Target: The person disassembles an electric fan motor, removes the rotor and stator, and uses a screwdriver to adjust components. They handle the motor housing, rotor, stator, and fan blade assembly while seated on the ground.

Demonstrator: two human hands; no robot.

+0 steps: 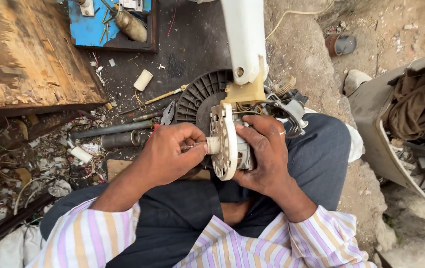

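Fingers of the left hand (170, 156) pinched the smooth metal shaft (198, 146) of a round, perforated plastic fan motor (225, 141); the right hand (267, 151) gripped its far side.

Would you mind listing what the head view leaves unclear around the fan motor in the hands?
- Motor body: mostly hidden by the right hand.
- Shaft tip: buried in the left hand fingers.
- White fan stand: cut off by the top edge.
- Blue tray: cut off at the top.
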